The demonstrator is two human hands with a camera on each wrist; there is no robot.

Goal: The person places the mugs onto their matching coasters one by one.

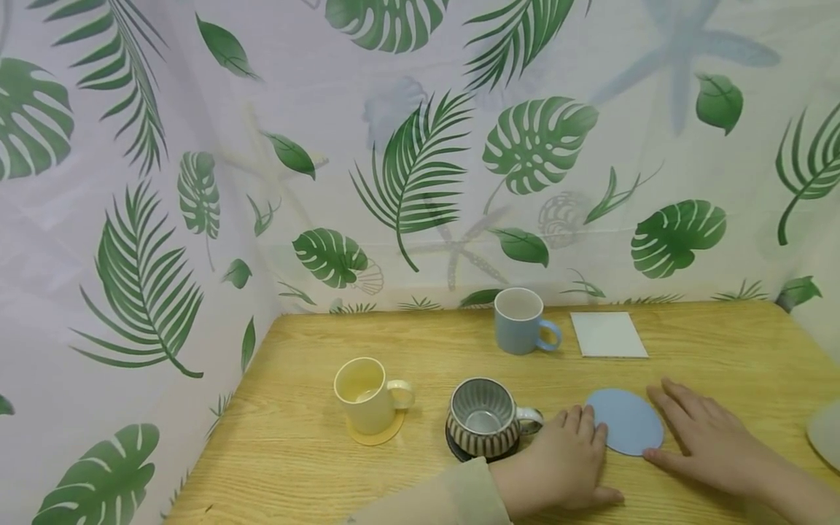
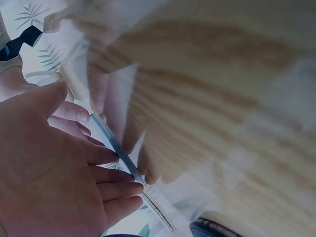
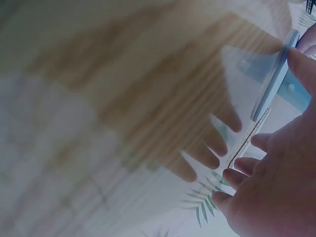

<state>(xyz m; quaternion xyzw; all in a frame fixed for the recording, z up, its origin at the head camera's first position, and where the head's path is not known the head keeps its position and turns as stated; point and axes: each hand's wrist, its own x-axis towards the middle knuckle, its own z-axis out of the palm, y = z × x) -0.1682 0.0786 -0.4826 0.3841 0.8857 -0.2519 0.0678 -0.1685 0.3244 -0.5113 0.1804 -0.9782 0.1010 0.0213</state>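
A round light-blue coaster [image 1: 626, 421] lies flat on the table between both hands; its edge [image 3: 276, 81] also shows in the right wrist view. My left hand [image 1: 564, 456], fingers extended, rests at the coaster's left edge, just right of the striped mug's handle. On the other side my right hand [image 1: 712, 445] lies with fingers spread, thumb tip at the coaster's lower right rim. The ribbed brown-and-grey mug [image 1: 482, 419] stands on a dark coaster [image 1: 458, 448]. Farther back is a blue mug [image 1: 517, 328], directly on the wood.
A yellow mug [image 1: 367, 401] stands on a yellow round coaster [image 1: 377, 435] at left. Behind the blue coaster lies a white square coaster [image 1: 610, 335]. A pale rounded object [image 1: 825, 434] is cut off at the right. Leaf-patterned cloth [image 1: 420, 182] hangs behind the wooden table [image 1: 289, 408].
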